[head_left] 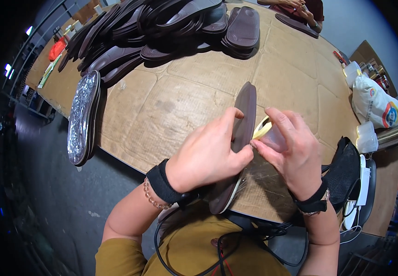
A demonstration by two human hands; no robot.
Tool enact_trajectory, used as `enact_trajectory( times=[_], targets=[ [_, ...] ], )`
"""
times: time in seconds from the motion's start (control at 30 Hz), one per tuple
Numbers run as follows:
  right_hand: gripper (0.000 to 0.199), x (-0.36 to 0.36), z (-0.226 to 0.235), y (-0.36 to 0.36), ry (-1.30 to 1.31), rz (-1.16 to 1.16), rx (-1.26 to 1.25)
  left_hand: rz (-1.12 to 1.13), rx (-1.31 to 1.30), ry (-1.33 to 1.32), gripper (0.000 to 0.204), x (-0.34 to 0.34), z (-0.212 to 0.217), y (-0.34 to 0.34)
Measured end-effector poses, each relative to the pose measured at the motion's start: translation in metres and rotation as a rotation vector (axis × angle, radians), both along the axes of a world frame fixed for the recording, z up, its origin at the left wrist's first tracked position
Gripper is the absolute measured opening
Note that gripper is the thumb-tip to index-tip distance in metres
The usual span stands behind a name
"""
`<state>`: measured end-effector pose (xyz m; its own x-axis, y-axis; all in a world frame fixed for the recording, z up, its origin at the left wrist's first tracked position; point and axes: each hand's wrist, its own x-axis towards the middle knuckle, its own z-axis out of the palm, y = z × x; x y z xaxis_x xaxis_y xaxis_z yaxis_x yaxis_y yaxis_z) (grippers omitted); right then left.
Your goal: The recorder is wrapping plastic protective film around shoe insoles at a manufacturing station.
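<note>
My left hand [208,154] grips a dark brown shoe sole [247,103], held on edge above the front of the table. Its thumb and fingers close around the sole's middle, and the sole's lower end hangs near the table's front edge. Beside it, my right hand [291,147] pinches a small yellow-edged, translucent roll [262,129], which looks like tape, close to the sole's right face. The fingers partly hide the roll. Shiny clear film shows by the sole's lower right side. Both wrists wear black straps.
A large heap of brown soles [162,27] covers the far left of the cardboard-topped table [199,83]. A film-wrapped bundle of soles [83,119] lies at the left edge. At right are a white bag [376,103], a black mesh bag [344,175] and cables. Another person works at the far side.
</note>
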<state>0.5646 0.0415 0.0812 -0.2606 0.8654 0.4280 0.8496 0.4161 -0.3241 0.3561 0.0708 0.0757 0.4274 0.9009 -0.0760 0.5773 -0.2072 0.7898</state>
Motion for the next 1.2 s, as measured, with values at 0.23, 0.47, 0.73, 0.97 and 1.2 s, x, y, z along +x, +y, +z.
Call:
enact_trajectory(
  times=[0.23,0.47,0.73,0.97,1.2],
  targets=[
    [0.063,0.016,0.001,0.005,0.07,0.109,-0.053,0.001,-0.055,0.051,0.061,0.001,0.003,0.012],
    [0.067,0.035,0.005,0.018,0.115,0.211,-0.216,0.015,-0.017,0.026,0.061,0.002,0.0,0.008],
    [0.063,0.025,0.011,0.022,0.321,0.109,-0.438,0.03,0.017,-0.011,0.069,-0.002,-0.005,0.003],
    [0.064,0.021,-0.003,0.025,0.114,0.038,0.015,0.054,0.058,-0.022,0.069,0.003,-0.005,0.001],
    [0.067,0.016,-0.004,0.025,-0.004,-0.039,0.092,0.058,0.057,-0.026,0.068,0.004,-0.007,0.0]
  ],
)
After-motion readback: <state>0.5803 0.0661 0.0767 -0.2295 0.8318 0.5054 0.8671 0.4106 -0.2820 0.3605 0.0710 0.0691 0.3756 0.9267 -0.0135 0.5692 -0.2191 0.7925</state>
